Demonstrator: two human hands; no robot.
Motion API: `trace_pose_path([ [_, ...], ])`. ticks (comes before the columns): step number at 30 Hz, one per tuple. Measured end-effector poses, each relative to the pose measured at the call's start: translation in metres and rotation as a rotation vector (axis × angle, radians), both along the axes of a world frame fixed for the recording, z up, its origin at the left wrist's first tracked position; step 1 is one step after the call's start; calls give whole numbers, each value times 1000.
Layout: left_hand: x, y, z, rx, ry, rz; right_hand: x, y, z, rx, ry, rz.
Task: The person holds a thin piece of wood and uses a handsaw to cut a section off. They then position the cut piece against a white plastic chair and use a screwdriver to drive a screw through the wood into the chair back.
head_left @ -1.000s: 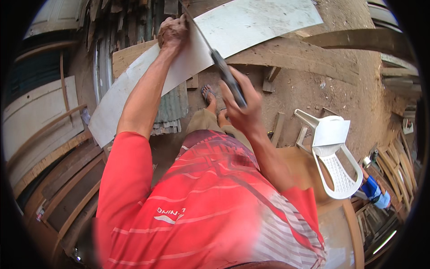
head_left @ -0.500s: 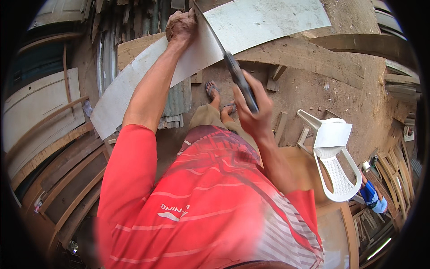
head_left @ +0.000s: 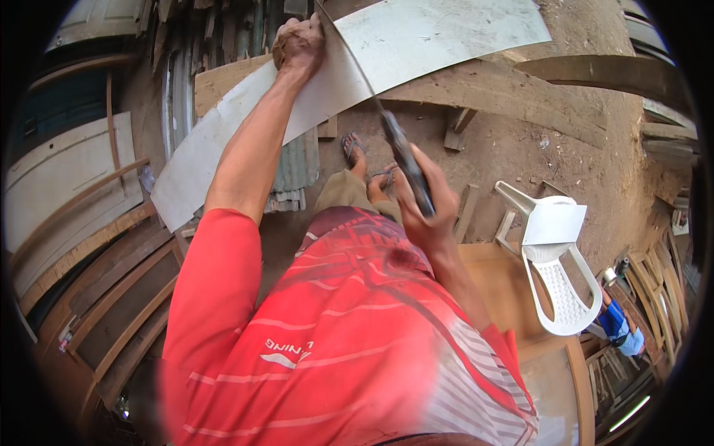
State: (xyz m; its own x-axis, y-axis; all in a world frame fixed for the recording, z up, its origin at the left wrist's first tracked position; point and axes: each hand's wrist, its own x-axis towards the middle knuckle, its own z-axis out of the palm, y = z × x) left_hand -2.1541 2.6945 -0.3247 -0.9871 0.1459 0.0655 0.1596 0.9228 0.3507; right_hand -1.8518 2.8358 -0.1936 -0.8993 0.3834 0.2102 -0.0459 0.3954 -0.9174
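The left hand [head_left: 299, 43] presses flat on the far part of a long pale sheet [head_left: 416, 37] that lies across a wooden board [head_left: 223, 78] on the far side. The right hand [head_left: 424, 208], nearer and to the right, is clenched around the dark handle of a saw [head_left: 379, 119], whose thin blade reaches far-left into the sheet. A white plastic chair [head_left: 554, 267] lies tipped on the dirt at right.

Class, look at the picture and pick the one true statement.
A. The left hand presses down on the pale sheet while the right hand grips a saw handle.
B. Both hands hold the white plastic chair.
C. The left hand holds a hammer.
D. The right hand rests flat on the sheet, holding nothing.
A: the left hand lies on the pale sheet, and the right hand is closed round the dark handle of the saw.
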Motion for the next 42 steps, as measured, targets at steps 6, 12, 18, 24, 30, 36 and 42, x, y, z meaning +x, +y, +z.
trace_pose_path([
  [6,-16,-3,-7,23,-47,-26,-46,1,-31,33,-26,67],
  [12,-58,-8,-5,28,37,-10,-125,21,-35,103,133,98],
  [18,-37,5,-22,-131,82,28,-107,21,-40,-8,12,69],
  [24,-29,12,-3,47,-16,234,-103,30,-16,-14,-32,82],
  [30,-21,14,2,21,-27,208,-31,53,59,36,-161,109],
  [36,-22,10,5,4,-3,187,-122,51,4,-49,-156,163],
  [42,-26,12,-2,13,2,239,-147,28,-4,-14,-217,176],
])
